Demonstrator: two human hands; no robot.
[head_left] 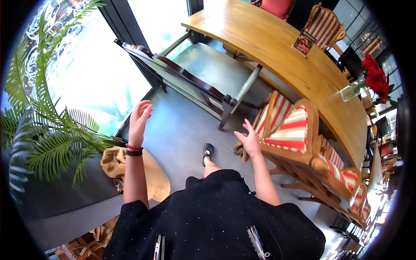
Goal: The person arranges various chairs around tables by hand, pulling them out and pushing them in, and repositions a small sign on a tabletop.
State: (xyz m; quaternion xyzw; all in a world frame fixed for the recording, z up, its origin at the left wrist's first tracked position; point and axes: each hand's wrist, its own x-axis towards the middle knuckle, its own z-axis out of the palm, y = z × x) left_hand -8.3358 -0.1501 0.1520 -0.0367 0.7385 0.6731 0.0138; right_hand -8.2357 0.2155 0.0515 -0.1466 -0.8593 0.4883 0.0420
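Observation:
Both of my forearms reach forward over the grey floor, and neither hand touches anything that I can make out. My left hand has its fingers slightly bent and apart, with nothing in it; red and dark bead bracelets circle the wrist. Below that arm lies a tan burlap sack. My right hand is spread and holds nothing. It is nearest to a wooden chair with red-striped upholstery. Between the hands, farther ahead, stands a dark wooden bench with a pale seat.
A long wooden table curves along the right, bearing a menu card and a glass vase with red flowers. More striped chairs line its near side. A leafy plant and bright windows are at left.

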